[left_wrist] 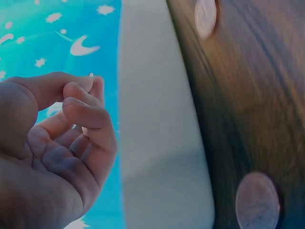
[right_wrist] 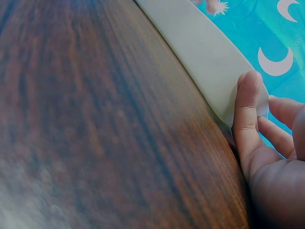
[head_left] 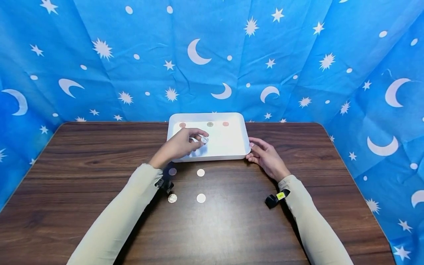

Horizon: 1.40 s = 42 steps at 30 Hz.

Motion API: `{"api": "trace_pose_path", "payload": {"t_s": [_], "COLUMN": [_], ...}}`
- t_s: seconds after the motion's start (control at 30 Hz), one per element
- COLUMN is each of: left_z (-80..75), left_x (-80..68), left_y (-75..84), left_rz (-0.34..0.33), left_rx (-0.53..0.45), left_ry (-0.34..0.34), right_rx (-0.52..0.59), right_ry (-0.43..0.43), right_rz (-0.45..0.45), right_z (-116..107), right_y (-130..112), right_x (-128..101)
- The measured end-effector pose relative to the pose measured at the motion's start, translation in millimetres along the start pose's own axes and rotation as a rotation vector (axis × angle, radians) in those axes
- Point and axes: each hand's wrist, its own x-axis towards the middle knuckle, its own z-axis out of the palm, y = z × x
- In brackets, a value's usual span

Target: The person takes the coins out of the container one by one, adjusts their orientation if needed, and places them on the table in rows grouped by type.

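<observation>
A white rectangular tray (head_left: pixel 228 147) lies at the table's back edge. Over its left half, my left hand (head_left: pixel 182 142) pinches a shiny silver coin (head_left: pixel 204 140) between thumb and fingertips; in the left wrist view only a sliver of its edge shows. Along the tray's far side lie a copper-coloured coin (head_left: pixel 182 125), a dull greenish coin (head_left: pixel 210 124) and a reddish coin (head_left: pixel 225 124). My right hand (head_left: pixel 266 158) holds the tray's front right corner, its fingers around the wall (right_wrist: pixel 209 62). Several silver coins, including one patterned coin (head_left: pixel 172 198), lie on the table before the tray.
The dark wood-grain table (head_left: pixel 232 221) stretches to both sides and in front of the tray. A blue cloth (head_left: pixel 212 84) with white moons and stars hangs right behind the table and along its sides. Each wrist wears a black strap.
</observation>
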Motion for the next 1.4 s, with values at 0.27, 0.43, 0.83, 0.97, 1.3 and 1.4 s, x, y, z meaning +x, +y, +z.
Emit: {"api": "trace_pose_path", "payload": {"t_s": [0.27, 0.43, 0.83, 0.97, 1.3, 1.4], "left_z": [9.2, 20.8, 62.6, 75.4, 98.0, 102.4], "left_x": [-28.0, -42.0, -58.2, -60.1, -64.0, -64.8], "left_y": [16.6, 18.7, 20.0, 21.9, 27.4, 31.1], "left_rz": [0.034, 0.044, -0.02, -0.044, -0.064, -0.063], "left_rx": [-0.054, -0.14, -0.221, -0.23, -0.184, -0.097], "left_ry": [0.003, -0.009, -0.129, -0.148, -0.213, -0.197], "right_rx": [0.01, 0.009, 0.005, 0.014, 0.005, 0.003], "right_ry": [-0.005, -0.006, -0.012, -0.016, -0.015, -0.012], "right_rz": [-0.013, -0.01, -0.007, -0.01, 0.0, 0.0], "right_z": [0.5, -0.1, -1.0, -1.2, -0.4, 0.0], "right_y": [-0.2, 0.3, -3.0, -2.5, -5.0, -5.1], "right_x": [-0.6, -0.6, 2.4, 3.6, 3.4, 2.3]}}
